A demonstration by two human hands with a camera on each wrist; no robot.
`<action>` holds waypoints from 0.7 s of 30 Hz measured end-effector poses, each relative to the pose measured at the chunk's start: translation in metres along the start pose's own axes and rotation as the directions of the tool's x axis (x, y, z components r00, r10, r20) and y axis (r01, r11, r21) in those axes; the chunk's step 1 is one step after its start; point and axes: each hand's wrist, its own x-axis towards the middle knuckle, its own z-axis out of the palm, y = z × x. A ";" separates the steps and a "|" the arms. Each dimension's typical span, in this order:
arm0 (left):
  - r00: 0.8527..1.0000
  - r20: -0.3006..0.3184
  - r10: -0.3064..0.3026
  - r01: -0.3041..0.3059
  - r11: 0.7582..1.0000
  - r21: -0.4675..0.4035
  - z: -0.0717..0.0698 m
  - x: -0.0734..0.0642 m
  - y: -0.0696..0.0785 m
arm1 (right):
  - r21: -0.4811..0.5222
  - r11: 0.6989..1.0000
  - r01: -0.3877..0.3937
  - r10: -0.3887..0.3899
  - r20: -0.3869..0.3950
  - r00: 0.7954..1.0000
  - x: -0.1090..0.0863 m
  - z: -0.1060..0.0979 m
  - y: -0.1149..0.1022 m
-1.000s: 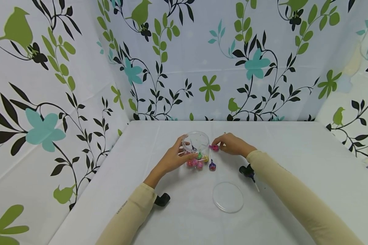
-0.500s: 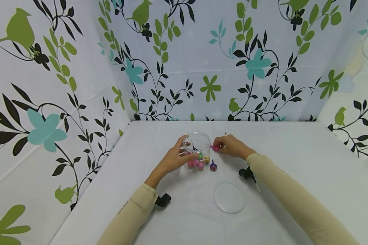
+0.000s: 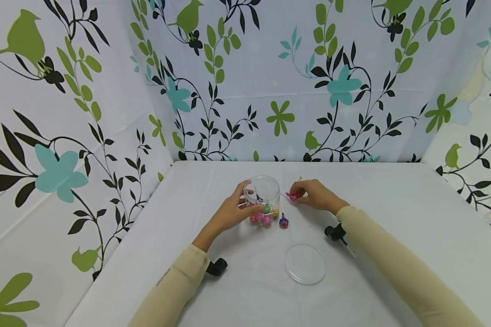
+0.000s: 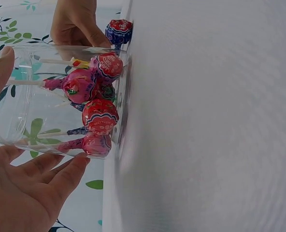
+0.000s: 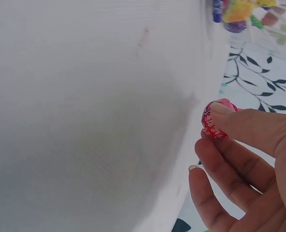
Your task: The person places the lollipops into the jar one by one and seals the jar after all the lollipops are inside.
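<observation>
My left hand (image 3: 231, 212) grips a clear round jar (image 3: 275, 193) from its left side, thumb and fingers spread around the wall. Inside the jar, wrapped lollipops (image 4: 99, 117) in pink, red, green and yellow sit with heads at the bottom and white sticks toward the open mouth. Just right of the jar, my right hand (image 3: 317, 194) pinches a pink-and-red lollipop (image 5: 213, 123) by its head between thumb and fingers. Its stick points left, toward the jar. A blue-and-red lollipop (image 3: 284, 221) stands head down on the table, close against the jar's right side.
A clear round lid (image 3: 307, 284) lies flat on the white table (image 3: 249, 295), nearer me than the jar. Black wrist-worn devices stick out beside the left sleeve (image 3: 167, 286) and right sleeve (image 3: 393, 259). Leaf-patterned cloth (image 3: 237, 113) hangs behind and at both sides.
My right hand has drawn slightly to the right, away from the jar, with the pink lollipop in its fingers. The left hand and jar hold their place.
</observation>
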 end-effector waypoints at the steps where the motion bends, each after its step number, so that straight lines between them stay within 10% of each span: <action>1: 1.000 0.000 0.002 -0.002 1.000 -0.002 0.000 0.000 0.000 | 0.006 1.000 -0.001 0.001 -0.004 1.000 -0.001 -0.002 -0.001; 21: 1.000 0.000 -0.010 0.010 1.000 0.006 0.000 0.000 0.002 | 0.038 0.999 -0.016 0.020 -0.106 0.994 -0.017 -0.038 -0.020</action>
